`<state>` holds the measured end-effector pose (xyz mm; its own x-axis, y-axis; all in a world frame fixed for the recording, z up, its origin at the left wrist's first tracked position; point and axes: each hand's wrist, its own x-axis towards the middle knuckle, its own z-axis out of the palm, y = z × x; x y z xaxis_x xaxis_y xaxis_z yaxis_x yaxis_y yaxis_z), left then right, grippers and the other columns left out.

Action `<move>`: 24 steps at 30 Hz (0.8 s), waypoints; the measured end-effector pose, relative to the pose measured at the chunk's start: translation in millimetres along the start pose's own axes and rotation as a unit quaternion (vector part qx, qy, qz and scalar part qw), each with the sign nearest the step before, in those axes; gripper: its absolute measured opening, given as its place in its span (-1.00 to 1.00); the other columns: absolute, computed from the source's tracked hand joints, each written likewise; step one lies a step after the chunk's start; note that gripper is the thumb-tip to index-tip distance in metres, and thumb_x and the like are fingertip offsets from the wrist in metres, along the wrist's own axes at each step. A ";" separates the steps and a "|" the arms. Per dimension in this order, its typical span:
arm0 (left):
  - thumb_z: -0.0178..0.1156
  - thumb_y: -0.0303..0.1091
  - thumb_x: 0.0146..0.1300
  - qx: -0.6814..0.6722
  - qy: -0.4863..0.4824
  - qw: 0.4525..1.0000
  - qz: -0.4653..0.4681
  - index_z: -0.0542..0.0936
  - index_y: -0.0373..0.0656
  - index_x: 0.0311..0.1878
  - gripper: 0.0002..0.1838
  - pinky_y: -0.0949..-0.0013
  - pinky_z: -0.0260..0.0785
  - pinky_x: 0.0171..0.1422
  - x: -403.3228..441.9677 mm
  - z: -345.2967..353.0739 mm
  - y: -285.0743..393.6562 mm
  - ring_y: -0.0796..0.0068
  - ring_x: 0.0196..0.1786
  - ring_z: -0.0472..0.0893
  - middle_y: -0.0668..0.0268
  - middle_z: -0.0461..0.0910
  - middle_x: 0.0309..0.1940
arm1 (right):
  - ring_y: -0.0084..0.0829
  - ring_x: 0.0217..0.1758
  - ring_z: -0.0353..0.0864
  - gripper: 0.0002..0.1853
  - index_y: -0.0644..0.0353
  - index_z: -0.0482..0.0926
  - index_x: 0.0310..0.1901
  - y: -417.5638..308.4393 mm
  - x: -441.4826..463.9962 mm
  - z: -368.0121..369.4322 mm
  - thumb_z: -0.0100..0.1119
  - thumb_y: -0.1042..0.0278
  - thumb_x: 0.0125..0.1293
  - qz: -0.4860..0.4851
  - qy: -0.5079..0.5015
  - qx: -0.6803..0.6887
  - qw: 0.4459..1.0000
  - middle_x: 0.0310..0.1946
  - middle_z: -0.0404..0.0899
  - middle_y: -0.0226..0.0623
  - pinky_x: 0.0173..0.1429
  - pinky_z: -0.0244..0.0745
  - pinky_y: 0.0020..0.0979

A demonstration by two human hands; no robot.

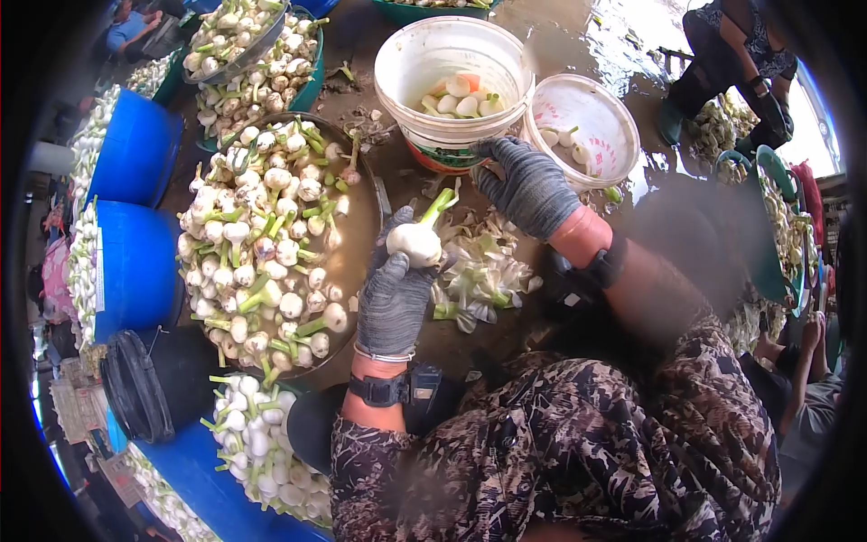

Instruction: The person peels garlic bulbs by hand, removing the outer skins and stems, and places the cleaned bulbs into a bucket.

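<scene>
There are two grey gloves (391,307) (535,185), and in the left one there is one bulb (414,246). I count two white buckets (442,47) (603,135), one black bucket (185,384), one wide pan (352,230), one heap of peels (488,275) and two black wrist bands (375,389) (606,262). The blue tubs (137,149) (137,262) (194,479) are at least three. Bulbs in the pan (244,271) are too many to count exactly.

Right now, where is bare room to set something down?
Wet brown floor beyond the smaller round white plastic bucket looks mostly bare, as does a brown strip at right in the round tray. Crowded: pale papery peelings, the tray's white garlic heap.
</scene>
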<state>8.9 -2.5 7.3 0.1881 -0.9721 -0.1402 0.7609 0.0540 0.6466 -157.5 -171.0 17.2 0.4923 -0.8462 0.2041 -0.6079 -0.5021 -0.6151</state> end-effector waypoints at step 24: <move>0.38 -0.12 0.05 0.291 -0.094 0.950 -0.069 0.41 -0.23 0.24 -0.30 0.34 0.50 0.11 1.6 -8.8 3.2 0.36 0.03 0.58 0.28 0.51 0.06 | -0.27 -0.11 0.66 -0.76 0.22 0.58 -0.10 -46.3 -45.9 -7.3 0.22 0.23 0.34 -0.080 -0.203 0.382 0.898 -0.21 0.67 -0.17 0.05 0.53 -0.30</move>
<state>17.1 -1.8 2.5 -0.0452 -0.9873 -0.1526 0.2883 -0.1591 0.9442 -156.5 -110.2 41.9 0.8160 -0.5616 0.1371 0.0196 -0.2102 -0.9775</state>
